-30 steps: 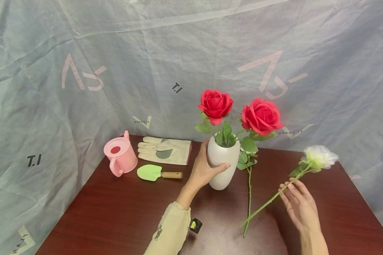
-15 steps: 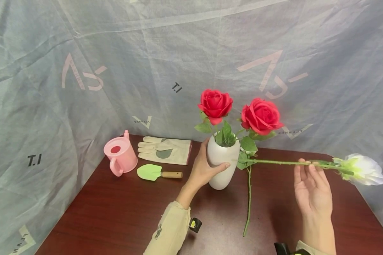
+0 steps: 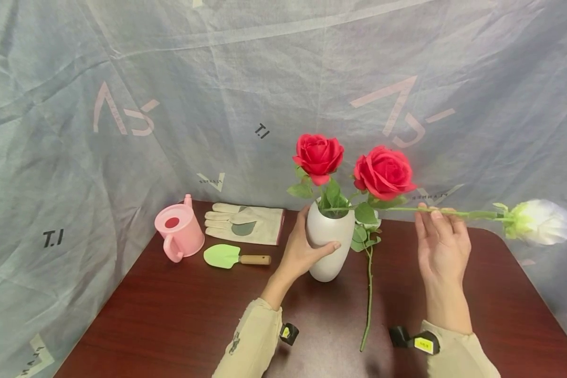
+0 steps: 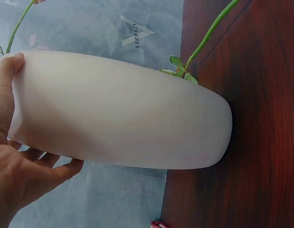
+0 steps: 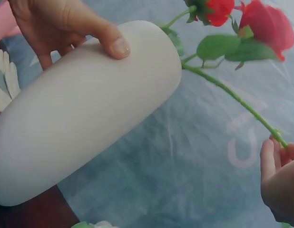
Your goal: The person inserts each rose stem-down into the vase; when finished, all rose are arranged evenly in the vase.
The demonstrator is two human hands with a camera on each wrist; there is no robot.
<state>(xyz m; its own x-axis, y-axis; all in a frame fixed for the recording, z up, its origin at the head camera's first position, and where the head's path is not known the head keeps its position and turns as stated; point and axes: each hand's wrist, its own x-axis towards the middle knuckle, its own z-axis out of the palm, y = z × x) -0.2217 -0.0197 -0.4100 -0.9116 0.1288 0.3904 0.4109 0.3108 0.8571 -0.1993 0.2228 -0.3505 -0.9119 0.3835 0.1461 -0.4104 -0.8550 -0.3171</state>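
Grip, right: your right hand (image 3: 441, 252), fingertips pinching the slim green stem (image 3: 477, 214) of a white-petalled rose (image 3: 538, 223). Stem close to level; bloom out at 3 o'clock, bare end at the mouth of a smooth white vase (image 3: 326, 262) of rounded, tapering form. Whether that end is inside the mouth, you cannot tell from these views.

Grip, left: your left hand (image 3: 304, 252), curled round the vase from its 9 o'clock side, thumb across the face nearest you, other fingers behind.

In the vase: one full red rose (image 3: 318, 157) at 12 o'clock above the mouth; a second red rose (image 3: 385, 173), leaning out to 2 o'clock; green leaves (image 3: 332, 194) at the rim.

Beside the vase: one loose pale-bloomed rose (image 3: 369, 294) with a thin green stem, bloom at 2 o'clock and partly hidden, stem end at 5.

Farther out, 9 o'clock: a hand trowel (image 3: 224, 256) with lime-green blade and wooden handle; past it, a pink watering can (image 3: 184, 233). Toward 10 o'clock: off-white fabric glove (image 3: 260, 218), grey patch, red-edged cuff.

Beneath: dark red-brown wood-grain table (image 3: 184, 320). Behind: grey-blue printed cloth (image 3: 217, 94).
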